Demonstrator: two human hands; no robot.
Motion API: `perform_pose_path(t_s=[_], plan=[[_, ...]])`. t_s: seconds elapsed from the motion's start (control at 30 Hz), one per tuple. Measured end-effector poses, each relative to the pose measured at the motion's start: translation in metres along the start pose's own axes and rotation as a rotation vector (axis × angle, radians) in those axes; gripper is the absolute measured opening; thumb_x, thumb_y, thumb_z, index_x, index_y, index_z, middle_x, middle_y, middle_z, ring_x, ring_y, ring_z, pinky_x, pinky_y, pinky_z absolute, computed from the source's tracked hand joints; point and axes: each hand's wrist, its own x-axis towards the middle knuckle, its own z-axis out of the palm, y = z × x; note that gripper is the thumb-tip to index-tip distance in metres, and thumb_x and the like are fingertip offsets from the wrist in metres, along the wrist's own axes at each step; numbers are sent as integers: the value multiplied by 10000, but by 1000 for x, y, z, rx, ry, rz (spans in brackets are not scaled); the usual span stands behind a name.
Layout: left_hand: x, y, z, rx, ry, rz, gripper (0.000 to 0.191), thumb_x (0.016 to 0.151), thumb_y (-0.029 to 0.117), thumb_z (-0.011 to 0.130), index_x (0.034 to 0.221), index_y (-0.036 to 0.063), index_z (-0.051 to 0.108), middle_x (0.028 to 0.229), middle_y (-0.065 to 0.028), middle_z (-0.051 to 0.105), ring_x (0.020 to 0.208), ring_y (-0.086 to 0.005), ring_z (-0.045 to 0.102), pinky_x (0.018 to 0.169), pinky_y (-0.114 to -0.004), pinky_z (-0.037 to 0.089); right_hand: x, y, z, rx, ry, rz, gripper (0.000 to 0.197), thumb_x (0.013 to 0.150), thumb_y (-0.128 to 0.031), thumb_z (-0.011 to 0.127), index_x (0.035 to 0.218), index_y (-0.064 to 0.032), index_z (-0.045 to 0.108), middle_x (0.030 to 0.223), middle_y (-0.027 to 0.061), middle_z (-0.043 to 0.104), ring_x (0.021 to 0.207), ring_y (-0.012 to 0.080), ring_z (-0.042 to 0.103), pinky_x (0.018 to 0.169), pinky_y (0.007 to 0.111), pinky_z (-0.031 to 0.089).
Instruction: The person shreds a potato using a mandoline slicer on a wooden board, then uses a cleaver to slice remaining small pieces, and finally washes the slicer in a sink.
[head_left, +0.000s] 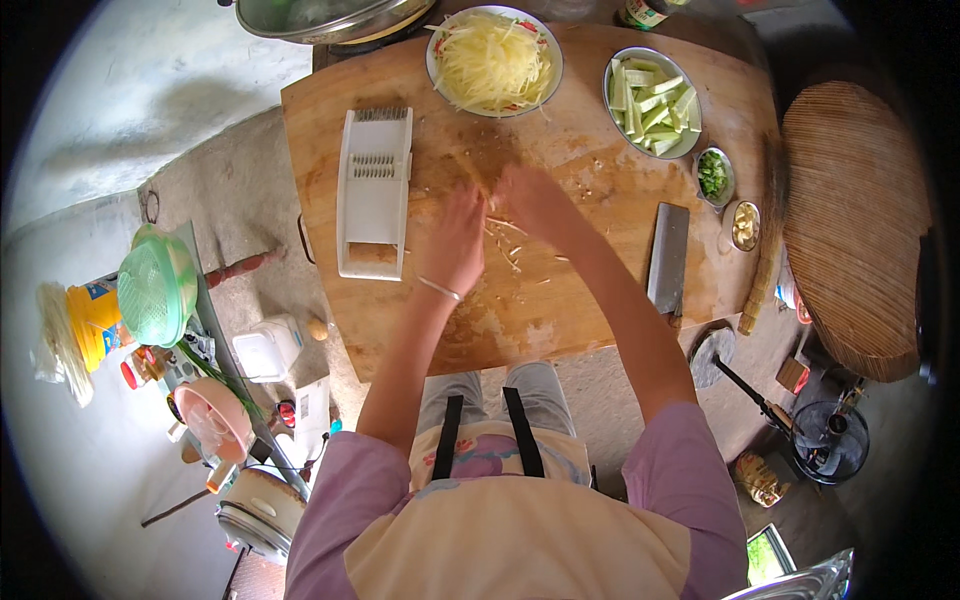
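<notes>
My left hand (459, 236), with a bangle at the wrist, is low over the wooden board (465, 330), its fingertips near those of my right hand (525, 196). My right hand is blurred. Thin pale shreds (508, 246) lie on the wood just below the fingers. Whether either hand pinches any shreds, I cannot tell. Left of my left hand lies a white plastic grater (373, 202) with metal teeth. A cleaver (667, 259) rests flat to the right of my right arm. Beyond the hands stands a bowl of pale yellow shreds (495, 64).
At the back right are a bowl of cut green vegetable pieces (654, 105), a small dish of chopped greens (712, 176) and a cup of garlic pieces (744, 225). A lidded pan (330, 19) stands behind the board's left corner. A round woven lid (855, 225) is at right.
</notes>
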Motion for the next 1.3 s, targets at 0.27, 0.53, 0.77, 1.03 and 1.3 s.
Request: perform_pose_path(t_s=[0.27, 0.53, 0.77, 1.03, 1.3], plan=[[-65, 30, -13, -344, 24, -54, 553, 808, -74, 479, 1354, -11, 419, 1375, -237, 425, 1252, -426, 426, 1065, -463, 360, -149, -19, -52, 579, 247, 691, 172, 856, -58, 546, 1021, -37, 589, 1038, 155, 583, 933, 352, 607, 782, 465, 507], [-52, 49, 27, -976, 36, -321, 463, 838, -92, 428, 1286, -5, 499, 1241, -191, 531, 1156, -295, 535, 969, -364, 452, -125, -66, 42, 146, 325, 759, 223, 875, -134, 523, 1067, -22, 529, 1003, 211, 544, 834, 397, 585, 698, 488, 496], [-72, 2, 10, -1086, 165, -410, 473, 849, -101, 378, 1282, 30, 516, 1256, -131, 552, 1175, -236, 550, 952, -337, 466, -84, -39, -9, 113, 394, 699, 169, 800, -79, 561, 958, -25, 588, 1008, 186, 551, 901, 387, 568, 782, 467, 482], [-51, 21, 29, -1139, -168, -371, 391, 912, -57, 437, 1290, 4, 518, 1259, -114, 583, 1169, -200, 560, 985, -303, 451, -111, -65, 14, 290, 238, 469, 223, 831, -103, 610, 1040, -32, 576, 1033, 132, 548, 941, 338, 574, 743, 432, 505], [-86, 1, 10, -1215, -10, -440, 397, 913, -27, 428, 1294, 18, 531, 1230, -93, 600, 1101, -173, 578, 955, -294, 450, -112, -103, 37, 167, 236, 850, 483, 811, -222, 654, 1192, -13, 443, 1146, 232, 457, 912, 409, 593, 756, 463, 534]])
